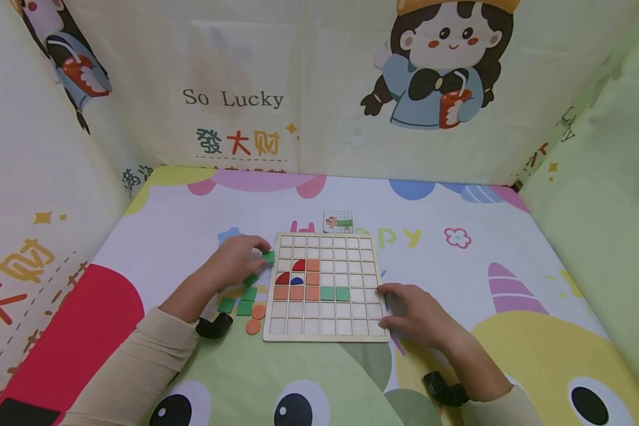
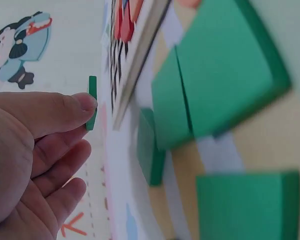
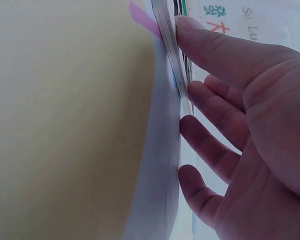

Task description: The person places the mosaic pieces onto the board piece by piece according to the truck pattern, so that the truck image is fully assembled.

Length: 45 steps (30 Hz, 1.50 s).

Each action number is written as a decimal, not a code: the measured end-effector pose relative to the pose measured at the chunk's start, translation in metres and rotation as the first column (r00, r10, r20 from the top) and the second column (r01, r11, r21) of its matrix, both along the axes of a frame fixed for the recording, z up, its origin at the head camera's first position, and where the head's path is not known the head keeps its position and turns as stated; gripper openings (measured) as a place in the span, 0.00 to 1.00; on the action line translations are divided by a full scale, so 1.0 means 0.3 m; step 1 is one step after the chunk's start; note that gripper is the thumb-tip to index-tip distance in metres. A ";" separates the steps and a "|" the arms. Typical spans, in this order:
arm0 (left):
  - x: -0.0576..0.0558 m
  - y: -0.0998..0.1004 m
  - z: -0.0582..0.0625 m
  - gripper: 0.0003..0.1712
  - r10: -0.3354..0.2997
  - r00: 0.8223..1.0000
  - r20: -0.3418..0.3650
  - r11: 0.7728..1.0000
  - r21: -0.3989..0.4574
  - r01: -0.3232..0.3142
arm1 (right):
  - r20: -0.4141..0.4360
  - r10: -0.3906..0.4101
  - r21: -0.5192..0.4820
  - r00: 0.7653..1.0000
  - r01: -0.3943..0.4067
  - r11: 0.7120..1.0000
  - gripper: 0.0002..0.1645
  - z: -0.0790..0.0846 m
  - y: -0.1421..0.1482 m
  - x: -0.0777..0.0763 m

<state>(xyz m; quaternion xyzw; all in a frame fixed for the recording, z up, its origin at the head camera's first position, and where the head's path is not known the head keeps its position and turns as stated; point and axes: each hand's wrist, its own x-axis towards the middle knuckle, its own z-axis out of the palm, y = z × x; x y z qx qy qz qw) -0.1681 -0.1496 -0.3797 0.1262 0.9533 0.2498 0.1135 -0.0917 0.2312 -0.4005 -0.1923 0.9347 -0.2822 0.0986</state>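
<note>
My left hand (image 1: pixel 236 257) pinches a green square tile (image 2: pixel 92 82) between thumb and fingers, just off the upper left edge of a wooden grid board (image 1: pixel 326 339). At the board's right edge, the thumb and fingers of my right hand (image 1: pixel 420 313) rest against the rim. Orange square tiles (image 1: pixel 296 293), red rounded pieces (image 1: pixel 299 265), a blue half-round piece (image 1: pixel 297 281) and two green tiles (image 1: pixel 342 293) sit in the grid. Several loose green tiles (image 1: pixel 244 307) lie left of the board, partly under my left forearm in the head view.
Two orange discs (image 1: pixel 253 326) lie beside the board's lower left side. A small pattern card (image 1: pixel 338 221) lies behind the board's far edge. A printed cloth (image 1: pixel 436 207) covers the table, and printed curtains (image 1: pixel 330 89) stand around it.
</note>
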 end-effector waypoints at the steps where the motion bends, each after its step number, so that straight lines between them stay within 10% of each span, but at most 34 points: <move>1: 0.002 0.007 0.002 0.17 -0.002 1.000 0.002 1.000 0.001 0.002 | 0.000 0.000 0.000 1.000 0.000 1.000 0.35 0.000 0.000 0.000; 45: 0.074 0.361 -0.008 0.13 -0.331 0.943 -0.043 0.938 0.094 0.333 | 0.041 -0.026 0.015 0.999 0.025 1.000 0.36 0.005 -0.007 0.001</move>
